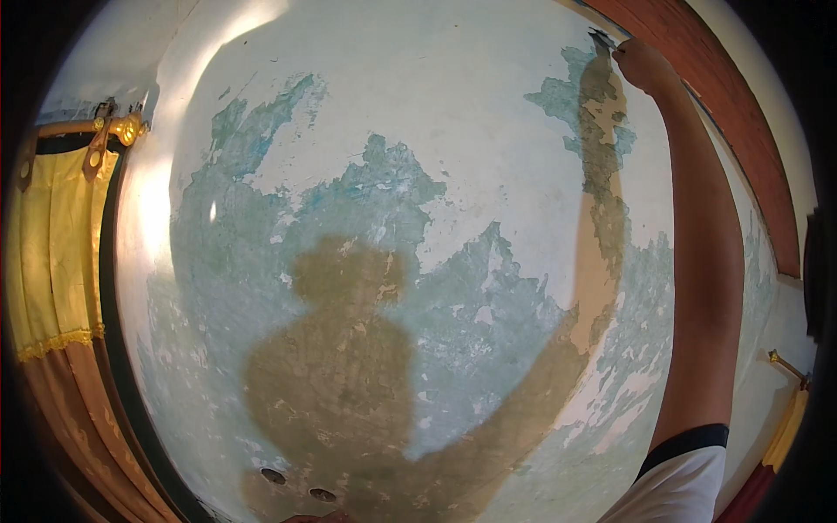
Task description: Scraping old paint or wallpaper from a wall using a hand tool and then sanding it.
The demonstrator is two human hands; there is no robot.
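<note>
High at the upper right, my right hand point(646, 65) grips a scraper point(601, 39), its blade at the wall close under a wooden beam point(719, 72). The arm is stretched far up. Before me is a painted wall point(484, 118), where the pale top coat has come off in large ragged patches, baring a blue-green layer point(386, 176). Below the blade, a smaller bare patch point(556, 95) runs down under the arm's shadow. Only a sliver of my left hand point(320, 518) shows at the bottom edge; its fingers and anything in them are hidden.
A yellow and brown curtain point(55, 248) hangs at the left from a rod with a gold finial point(129, 129). Another curtain point(786, 425) and rod point(789, 368) are at the far right. Two dark round openings point(273, 476) point(323, 495) sit low in the wall. My shadow covers the lower middle.
</note>
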